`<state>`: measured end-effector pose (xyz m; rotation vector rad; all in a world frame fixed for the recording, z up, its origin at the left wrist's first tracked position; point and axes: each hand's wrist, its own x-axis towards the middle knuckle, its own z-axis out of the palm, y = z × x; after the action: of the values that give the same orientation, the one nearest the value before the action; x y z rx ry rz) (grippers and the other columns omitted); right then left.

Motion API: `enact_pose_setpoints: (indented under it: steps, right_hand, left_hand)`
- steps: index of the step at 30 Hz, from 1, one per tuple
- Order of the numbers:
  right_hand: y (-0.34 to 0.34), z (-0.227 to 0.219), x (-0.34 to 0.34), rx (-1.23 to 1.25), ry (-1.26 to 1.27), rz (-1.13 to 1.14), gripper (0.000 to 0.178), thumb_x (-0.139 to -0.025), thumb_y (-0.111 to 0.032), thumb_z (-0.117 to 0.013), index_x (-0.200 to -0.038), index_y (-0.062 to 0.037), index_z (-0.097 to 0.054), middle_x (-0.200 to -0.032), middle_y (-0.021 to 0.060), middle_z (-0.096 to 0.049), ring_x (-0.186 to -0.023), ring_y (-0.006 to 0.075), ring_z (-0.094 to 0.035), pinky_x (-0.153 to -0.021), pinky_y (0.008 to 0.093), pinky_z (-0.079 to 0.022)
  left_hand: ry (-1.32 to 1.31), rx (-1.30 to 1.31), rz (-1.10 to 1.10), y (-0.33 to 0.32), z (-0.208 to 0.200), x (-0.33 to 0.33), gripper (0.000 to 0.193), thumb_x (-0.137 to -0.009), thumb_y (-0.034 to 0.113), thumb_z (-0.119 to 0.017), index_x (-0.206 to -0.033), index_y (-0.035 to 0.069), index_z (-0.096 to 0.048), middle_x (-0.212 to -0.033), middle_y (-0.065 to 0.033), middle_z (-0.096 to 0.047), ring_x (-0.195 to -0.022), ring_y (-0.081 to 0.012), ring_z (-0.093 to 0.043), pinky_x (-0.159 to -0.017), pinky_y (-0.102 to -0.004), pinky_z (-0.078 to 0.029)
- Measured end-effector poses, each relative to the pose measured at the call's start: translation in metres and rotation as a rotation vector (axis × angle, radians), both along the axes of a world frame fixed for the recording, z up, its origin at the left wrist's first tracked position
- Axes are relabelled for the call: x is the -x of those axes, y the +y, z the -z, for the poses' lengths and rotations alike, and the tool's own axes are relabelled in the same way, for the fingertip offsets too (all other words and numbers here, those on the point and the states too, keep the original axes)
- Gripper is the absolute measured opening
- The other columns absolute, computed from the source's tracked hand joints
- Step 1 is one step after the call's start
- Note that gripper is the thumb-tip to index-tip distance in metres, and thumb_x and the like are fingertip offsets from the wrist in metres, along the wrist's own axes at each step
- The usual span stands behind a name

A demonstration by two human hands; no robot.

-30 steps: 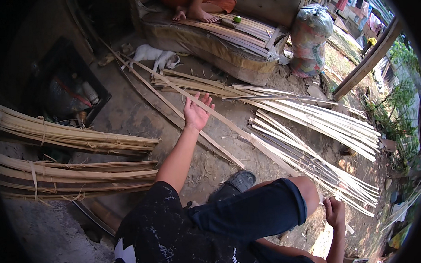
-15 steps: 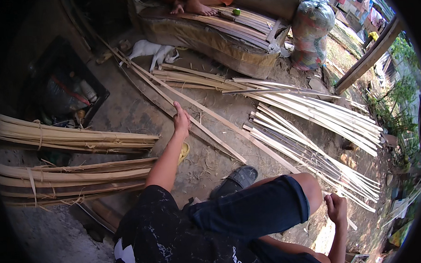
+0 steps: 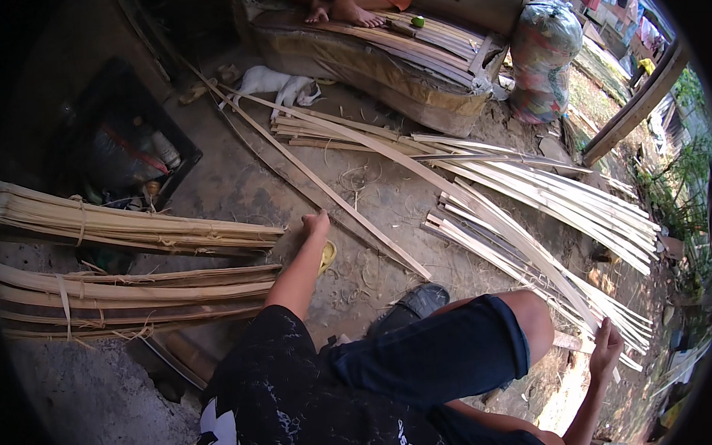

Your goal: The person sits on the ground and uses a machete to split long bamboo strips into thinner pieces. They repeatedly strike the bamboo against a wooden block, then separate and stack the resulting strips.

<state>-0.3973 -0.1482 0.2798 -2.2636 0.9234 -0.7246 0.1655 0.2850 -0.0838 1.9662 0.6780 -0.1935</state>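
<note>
My right hand [image 3: 606,349], at the lower right beyond my bent knee, grips the near end of a long pale bamboo strip [image 3: 417,170]. This strip bows up across the floor from the far left. My left hand [image 3: 317,223] is closed above the floor, beside the near end of the bundled strips; what it holds, if anything, cannot be made out. Just past that hand lie a second pale strip [image 3: 335,198] and a thin dark strip [image 3: 273,172], both slanting from the far left.
Tied bamboo bundles [image 3: 136,226] lie at left, loose strips [image 3: 543,192] at right. A white animal [image 3: 263,80] lies by a worn sofa [image 3: 350,62], where another person's bare feet [image 3: 356,14] rest. A black crate [image 3: 183,162], stuffed clear sack [image 3: 545,55] and wooden post [image 3: 634,103] stand around.
My right hand has moved outward to the right, now with the pale strip's end in it, and the strip bows upward. My left hand has drawn nearer to me. The view has shifted slightly.
</note>
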Motion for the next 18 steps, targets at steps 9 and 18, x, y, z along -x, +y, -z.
enact_pose_setpoints:
  steps: [9, 18]
  right_hand:
    - [0.049, -0.031, -0.125, -0.147, 0.07, -0.268, 0.041, -0.105, -0.03, -0.049, -0.087, 0.0019, -0.067, -0.065, 0.0066, -0.059, -0.061, 0.0137, -0.055, -0.055, 0.0294, -0.042]
    - [0.061, -0.032, -0.141, 0.004, 0.265, -0.372, 0.037, -0.097, -0.022, -0.061, -0.129, -0.0027, -0.061, -0.121, 0.0214, -0.066, -0.114, 0.0359, -0.062, -0.1, 0.0423, -0.045]
  left_hand:
    - [0.057, -0.58, 0.136, -0.087, -0.01, 0.029, 0.094, -0.062, 0.058, -0.085, -0.125, 0.002, -0.042, -0.131, -0.0253, -0.047, -0.124, -0.0418, -0.048, -0.108, -0.0513, -0.037]
    - [0.057, 0.194, -0.007, -0.12, -0.016, 0.023, 0.049, -0.087, 0.018, -0.055, -0.127, -0.009, -0.045, -0.137, -0.0281, -0.049, -0.121, -0.039, -0.056, -0.098, -0.045, -0.051]
